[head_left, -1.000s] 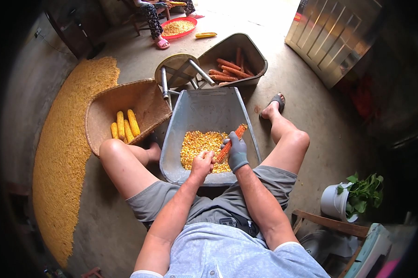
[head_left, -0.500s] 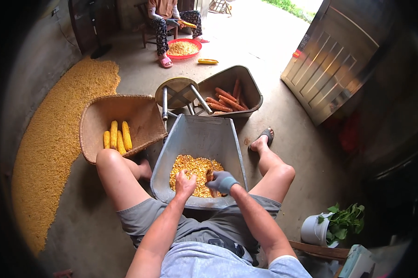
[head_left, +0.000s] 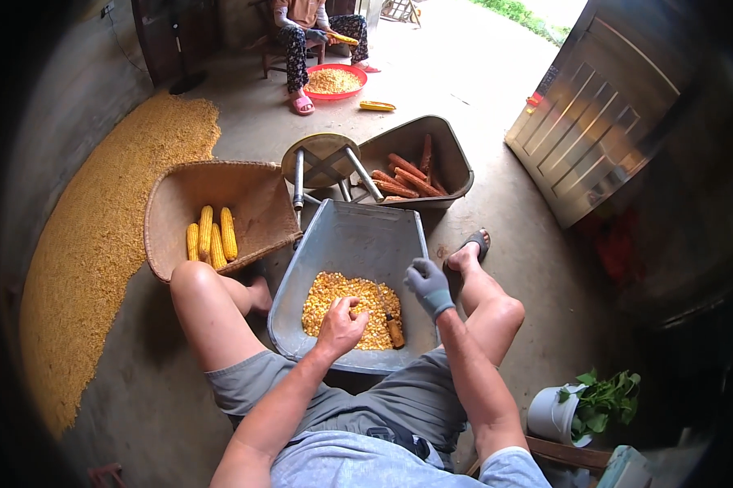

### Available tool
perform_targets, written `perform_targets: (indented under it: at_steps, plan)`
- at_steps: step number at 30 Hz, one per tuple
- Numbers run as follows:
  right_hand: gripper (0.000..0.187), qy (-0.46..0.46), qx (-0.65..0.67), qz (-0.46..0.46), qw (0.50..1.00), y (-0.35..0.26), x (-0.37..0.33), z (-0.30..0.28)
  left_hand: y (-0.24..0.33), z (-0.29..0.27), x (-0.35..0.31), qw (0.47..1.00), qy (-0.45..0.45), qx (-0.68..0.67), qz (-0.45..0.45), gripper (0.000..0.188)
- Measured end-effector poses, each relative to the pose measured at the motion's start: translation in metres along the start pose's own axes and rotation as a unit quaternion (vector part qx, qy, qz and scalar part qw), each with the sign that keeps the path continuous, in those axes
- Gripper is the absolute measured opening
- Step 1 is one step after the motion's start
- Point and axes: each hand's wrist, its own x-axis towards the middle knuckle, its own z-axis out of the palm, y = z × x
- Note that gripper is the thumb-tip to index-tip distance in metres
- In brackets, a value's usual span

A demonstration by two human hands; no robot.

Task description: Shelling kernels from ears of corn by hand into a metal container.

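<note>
I sit with a grey metal tray (head_left: 358,236) between my legs, holding a heap of loose yellow corn kernels (head_left: 342,305). My left hand (head_left: 342,324) is bare and rests on the near side of the heap, fingers bent down into the kernels. My right hand (head_left: 429,285) wears a grey glove and hovers over the tray's right rim with fingers loosely curled and nothing in it. A short brown stripped cob (head_left: 394,330) lies on the kernels between my hands.
A woven basket (head_left: 256,207) on my left holds several yellow corn ears (head_left: 212,236). A grey bin (head_left: 448,154) behind the tray holds reddish stripped cobs. Kernels are spread over the floor (head_left: 98,244) at left. Another person (head_left: 309,24) sits by a red bowl (head_left: 334,81). A white pot with a plant (head_left: 569,407) stands at right.
My right hand has let go of the cob, which now lies in the tray, and has lifted to the tray's right rim. My left hand has stayed on the kernels.
</note>
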Motion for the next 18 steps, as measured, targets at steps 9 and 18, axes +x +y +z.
perform_targets:
  at_steps: [9, 18]
  plan:
    - [0.029, -0.34, -0.344, -0.024, 0.875, 0.0, -0.07, 0.06, 0.052, -0.135, 0.088, 0.988, -0.049, 0.079, 0.124, 0.026]
    - [0.036, -0.45, -0.394, 0.014, 0.802, 0.019, -0.096, 0.081, -0.069, -0.327, 0.212, 0.926, 0.088, 0.361, -0.069, 0.033]
